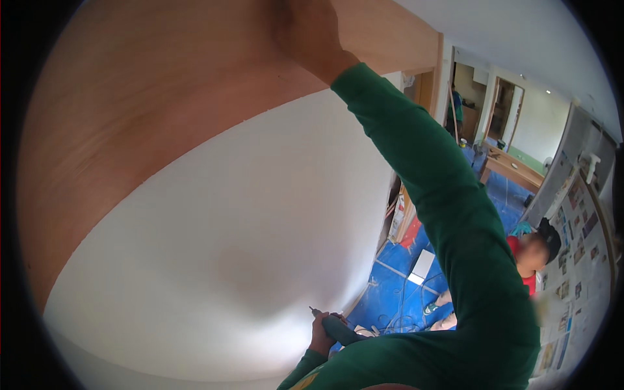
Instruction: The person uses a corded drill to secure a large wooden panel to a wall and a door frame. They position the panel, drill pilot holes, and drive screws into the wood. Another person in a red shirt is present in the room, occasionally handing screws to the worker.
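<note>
My right arm, in a green sleeve, stretches up across the view. My right hand [315,36] is against the wide wooden panel [188,84] that runs along the top of the white wall [260,195]; its fingers lie in shadow at the upper edge and do not show clearly. Low down, my left hand [320,337] is closed around a dark cordless drill [340,330]. The drill's thin bit [313,309] points up and to the left, close to the wall.
Blue sheeting [383,305] covers the floor far below, with loose cables and a white box [422,266]. A person in a dark cap [549,239] and red top is at the right beside a paper-covered board [572,286]. Farther back are a wooden workbench [513,170] and another person [457,107].
</note>
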{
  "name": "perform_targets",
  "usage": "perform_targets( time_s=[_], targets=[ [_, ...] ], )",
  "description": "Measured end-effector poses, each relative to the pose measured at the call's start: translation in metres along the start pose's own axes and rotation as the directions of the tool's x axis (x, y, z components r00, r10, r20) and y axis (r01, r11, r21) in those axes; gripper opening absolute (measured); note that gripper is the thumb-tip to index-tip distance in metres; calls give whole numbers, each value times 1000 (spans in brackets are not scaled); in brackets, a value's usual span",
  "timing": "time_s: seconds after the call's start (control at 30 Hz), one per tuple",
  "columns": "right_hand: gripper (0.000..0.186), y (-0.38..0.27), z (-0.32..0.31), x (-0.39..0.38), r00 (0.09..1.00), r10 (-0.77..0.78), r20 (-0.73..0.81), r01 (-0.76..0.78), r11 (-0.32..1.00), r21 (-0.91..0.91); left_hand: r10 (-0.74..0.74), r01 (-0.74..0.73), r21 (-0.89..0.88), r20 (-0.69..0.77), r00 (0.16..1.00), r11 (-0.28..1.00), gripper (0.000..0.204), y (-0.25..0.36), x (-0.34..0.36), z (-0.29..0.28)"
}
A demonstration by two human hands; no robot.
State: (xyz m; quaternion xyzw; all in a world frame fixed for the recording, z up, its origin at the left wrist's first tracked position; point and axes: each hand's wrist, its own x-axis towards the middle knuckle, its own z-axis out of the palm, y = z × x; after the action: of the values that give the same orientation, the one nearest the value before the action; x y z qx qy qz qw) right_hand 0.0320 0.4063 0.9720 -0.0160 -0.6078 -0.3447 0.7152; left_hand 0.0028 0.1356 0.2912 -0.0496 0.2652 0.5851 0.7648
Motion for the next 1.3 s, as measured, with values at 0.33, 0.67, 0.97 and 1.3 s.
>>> perform_targets(
  time_s=[0.33,0.67,0.97,1.3],
  targets=[
    [49,-17,-6,15,975,135,176,-124,990,-71,-33,33,-30,12,999,999,41,-2,-1,-7],
    [52,-14,-10,20,965,122,233,-98,989,-114,-15,15,-10,4,1000,1000,41,-9,-7,4],
    [56,-73,-198,-109,504,240,830,-477,878,36,43,-39,-30,145,989,999,39,-3,-11,11],
    [96,-280,-469,-332,-300,295,907,-836,376,-399,-86,67,188,94,992,980,41,5,-10,149]
  ],
)
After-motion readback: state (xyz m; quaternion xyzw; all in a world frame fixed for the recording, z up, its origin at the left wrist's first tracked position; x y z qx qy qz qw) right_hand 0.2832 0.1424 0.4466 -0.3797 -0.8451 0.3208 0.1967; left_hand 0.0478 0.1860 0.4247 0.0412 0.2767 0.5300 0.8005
